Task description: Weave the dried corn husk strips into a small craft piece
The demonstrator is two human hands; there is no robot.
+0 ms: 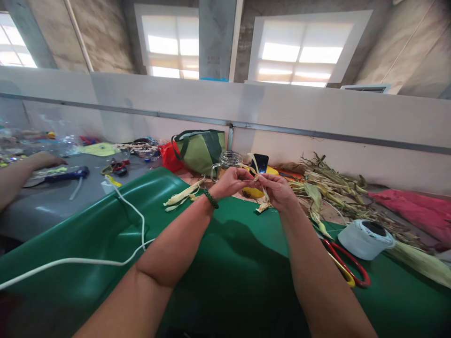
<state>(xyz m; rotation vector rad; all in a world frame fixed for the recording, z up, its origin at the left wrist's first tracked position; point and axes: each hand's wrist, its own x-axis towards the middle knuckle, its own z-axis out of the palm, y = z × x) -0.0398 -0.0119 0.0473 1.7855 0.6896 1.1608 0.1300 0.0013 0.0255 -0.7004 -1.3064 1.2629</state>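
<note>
A pale strip of corn husk [262, 196] is pinched between both my hands, raised a little over the green mat [253, 267]. My left hand [232, 182], with a dark bead bracelet at the wrist, closes its fingertips on the strip from the left. Close against it, my right hand [276, 188] pinches the same strip. One end sticks up above the fingers and another hangs below them. Loose husk pieces [183, 193] lie on the mat left of my hands. Behind them stand a glass mug [230, 159] and a dark phone [260, 163].
Dried husks and stalks [327, 188] pile up at the right. A white twine spool [364, 239] and red-handled scissors [348, 265] lie nearer. A white cord [98, 261] crosses the mat's left. A green bag [202, 152] stands behind. Another person's arm [24, 173] rests beside a glue gun [66, 174].
</note>
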